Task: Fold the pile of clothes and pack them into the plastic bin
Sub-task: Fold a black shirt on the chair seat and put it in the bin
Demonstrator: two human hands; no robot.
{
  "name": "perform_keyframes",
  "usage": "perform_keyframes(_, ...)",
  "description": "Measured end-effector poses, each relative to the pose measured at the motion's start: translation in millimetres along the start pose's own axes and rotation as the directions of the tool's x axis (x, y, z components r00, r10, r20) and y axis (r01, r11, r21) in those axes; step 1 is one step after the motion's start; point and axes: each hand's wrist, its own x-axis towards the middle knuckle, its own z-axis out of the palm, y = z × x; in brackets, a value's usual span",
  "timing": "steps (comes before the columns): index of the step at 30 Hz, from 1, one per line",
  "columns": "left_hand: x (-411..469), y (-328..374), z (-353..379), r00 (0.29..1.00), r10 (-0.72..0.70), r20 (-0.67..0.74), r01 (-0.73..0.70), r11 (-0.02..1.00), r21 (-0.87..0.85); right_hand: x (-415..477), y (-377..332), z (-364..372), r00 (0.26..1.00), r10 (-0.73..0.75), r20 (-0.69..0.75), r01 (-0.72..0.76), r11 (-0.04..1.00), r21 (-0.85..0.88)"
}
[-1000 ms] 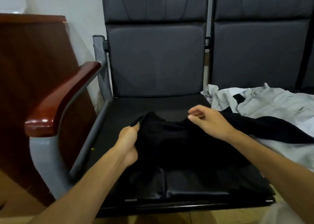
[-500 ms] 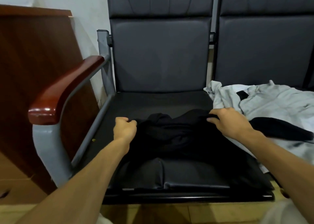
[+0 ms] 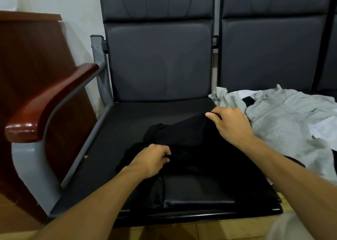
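1. Far to the left stands a brown wooden board point(image 3: 27, 75), close to the pale wall.
2. Next comes the chair's armrest point(image 3: 51, 101). It is shiny red-brown wood on a grey metal bar.
3. The black chair seat point(image 3: 145, 116) is in the middle. A tiny yellow speck point(image 3: 85, 156) lies by its left edge.
4. A black piece of clothing point(image 3: 191, 145) lies bunched up on that seat. It covers the middle and right of the seat and spreads toward the near edge.
5. The left hand point(image 3: 151, 159) is on the near left part of the black cloth. Its fingers are curled and grip a fold of it.
6. The right hand point(image 3: 229, 123) is farther back and more to the right, at the far corner of the same cloth. Its fingers are bent and pinch the edge there.
7. To the right of the hands, the pile of grey clothes point(image 3: 282, 123) lies crumpled on the next seat. Bits of white and black cloth are mixed in. It sits just beside the black clothing.
8. Behind the pile is the dark back of a second chair point(image 3: 273, 48).
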Motion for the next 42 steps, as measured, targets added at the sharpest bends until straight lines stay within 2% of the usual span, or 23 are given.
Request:
perform_keyframes(2, 1.9, -2.5, -3.7, 0.993, -0.043, -0.110, 0.031, 0.993, -0.112, 0.6, 6.6, 5.0, 0.998, 0.053, 0.023, -0.054, 0.997, 0.061)
perform_keyframes(4, -1.3, 0.9, -13.4, 0.963, -0.177, -0.204, 0.085, 0.915, -0.394, 2.5, 10.3, 7.2, 0.995, 0.099, 0.034, -0.102, 0.984, 0.142)
perform_keyframes(6, -8.5, 8.4, -30.9, 0.919, -0.341, -0.199, 0.074, 0.642, -0.763, 5.1, 12.5, 7.6, 0.987, 0.145, 0.063, -0.155, 0.965, 0.210)
perform_keyframes(8, -19.0, 16.2, -47.6, 0.895, -0.431, -0.111, 0.033, 0.314, -0.949, 6.7, 13.8, 7.1, 0.971, 0.207, 0.122, -0.236, 0.919, 0.316)
perform_keyframes(10, -27.4, 15.0, -60.5, 0.858, -0.512, -0.043, 0.033, 0.138, -0.990, 4.8, 15.5, 8.0, 0.930, 0.267, 0.253, -0.356, 0.830, 0.430)
perform_keyframes(12, -31.4, 3.0, -68.5, 0.767, -0.642, -0.014, 0.035, 0.064, -0.997, 0.0, 21.5, 13.8, 0.898, 0.240, 0.369, -0.362, 0.880, 0.307)
perform_keyframes(14, -30.3, -15.9, -67.9, 0.655, -0.753, -0.063, 0.074, 0.147, -0.986, -7.9, 23.2, 17.9, 0.849, 0.207, 0.487, -0.299, 0.947, 0.118)
perform_keyframes(16, -31.4, -32.1, -62.9, 0.608, -0.768, -0.204, 0.263, 0.437, -0.860, -16.1, 16.5, 18.5, 0.769, 0.170, 0.616, -0.275, 0.958, 0.078)
perform_keyframes(18, -35.1, -34.8, -55.2, 0.694, -0.674, -0.254, 0.423, 0.667, -0.613, -21.6, 5.6, 21.6, 0.727, 0.106, 0.678, -0.220, 0.972, 0.084)
perform_keyframes(20, -37.8, -31.6, -50.4, 0.810, -0.546, -0.212, 0.454, 0.814, -0.361, -24.1, -3.6, 27.9, 0.712, 0.042, 0.701, -0.149, 0.984, 0.092)
perform_keyframes(23, -38.9, -20.9, -49.7, 0.879, -0.376, -0.292, 0.336, 0.925, -0.179, -25.1, -14.4, 34.4, 0.703, -0.034, 0.711, -0.059, 0.993, 0.106)
perform_keyframes(25, -39.5, -15.2, -48.9, 0.902, -0.271, -0.336, 0.246, 0.962, -0.116, -23.3, -18.5, 35.4, 0.728, -0.069, 0.682, -0.035, 0.990, 0.138)
perform_keyframes(26, -39.1, -14.0, -47.0, 0.928, -0.222, -0.299, 0.227, 0.974, -0.020, -22.3, -20.2, 34.0, 0.758, -0.084, 0.647, -0.047, 0.982, 0.183)
perform_keyframes(28, -37.4, -14.5, -44.0, 0.964, -0.167, -0.209, 0.203, 0.965, 0.164, -19.0, -20.8, 29.5, 0.841, -0.074, 0.536, -0.128, 0.935, 0.329)
perform_keyframes(29, -35.6, -16.0, -43.8, 0.964, -0.157, -0.213, 0.196, 0.965, 0.177, -16.2, -20.3, 26.4, 0.881, -0.044, 0.471, -0.178, 0.891, 0.417)
perform_keyframes(31, -32.5, -17.5, -46.6, 0.940, -0.164, -0.298, 0.162, 0.986, -0.031, -8.9, -17.3, 18.9, 0.934, 0.070, 0.350, -0.277, 0.759, 0.589)
perform_keyframes(33, -31.9, -10.1, -53.7, 0.908, -0.239, -0.345, 0.076, 0.902, -0.426, 1.4, -13.2, 8.7, 0.932, 0.235, 0.276, -0.363, 0.572, 0.736)
perform_keyframes(34, -32.8, -3.7, -58.2, 0.892, -0.287, -0.350, 0.009, 0.785, -0.620, 7.0, -9.4, 4.2, 0.905, 0.326, 0.272, -0.404, 0.464, 0.788)
perform_keyframes(36, -35.1, 10.3, -69.3, 0.858, -0.408, -0.311, -0.104, 0.454, -0.885, 15.2, -0.1, -3.9, 0.804, 0.505, 0.314, -0.482, 0.245, 0.841)
perform_keyframes(37, -36.5, 14.7, -74.5, 0.845, -0.463, -0.267, -0.128, 0.310, -0.942, 16.6, 4.3, -5.6, 0.734, 0.591, 0.334, -0.511, 0.156, 0.845)
perform_keyframes(38, -38.1, 17.1, -79.2, 0.830, -0.507, -0.235, -0.137, 0.223, -0.965, 16.5, 8.5, -5.8, 0.670, 0.656, 0.348, -0.531, 0.095, 0.842)
perform_keyframes(40, -39.8, 13.3, -82.4, 0.788, -0.576, -0.215, -0.124, 0.194, -0.973, 14.5, 13.8, -3.0, 0.601, 0.690, 0.404, -0.542, -0.020, 0.840)
perform_keyframes(42, -40.1, 4.7, -79.8, 0.741, -0.622, -0.251, -0.093, 0.276, -0.957, 9.6, 13.7, 1.2, 0.608, 0.629, 0.484, -0.557, -0.096, 0.825)
